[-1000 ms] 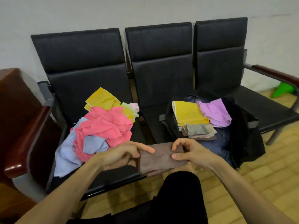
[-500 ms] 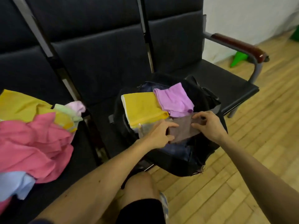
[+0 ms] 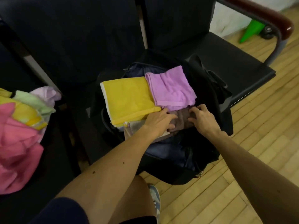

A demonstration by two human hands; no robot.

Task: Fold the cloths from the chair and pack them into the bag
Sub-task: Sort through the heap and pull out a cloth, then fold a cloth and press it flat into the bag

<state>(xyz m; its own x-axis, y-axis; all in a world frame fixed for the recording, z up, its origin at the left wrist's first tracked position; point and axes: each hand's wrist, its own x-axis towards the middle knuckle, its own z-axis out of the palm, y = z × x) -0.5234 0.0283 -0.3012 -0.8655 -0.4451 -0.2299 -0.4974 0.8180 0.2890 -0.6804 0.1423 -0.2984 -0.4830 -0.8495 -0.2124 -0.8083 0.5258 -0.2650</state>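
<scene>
My left hand [image 3: 159,122] and right hand [image 3: 203,119] press a folded brown cloth [image 3: 182,118] into the open black bag [image 3: 210,97] on the chair [image 3: 226,59], fingers grasping its edges, just in front of the folded yellow cloth [image 3: 129,98] and purple cloth [image 3: 171,88]; unfolded cloths [image 3: 19,139] wait at left.

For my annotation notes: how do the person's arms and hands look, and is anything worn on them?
Both arms are bare along all that shows; no sleeves. The left hand and right hand wear no gloves, and no watch, bracelet or ring is visible. The left forearm shows a few small dark moles.
</scene>
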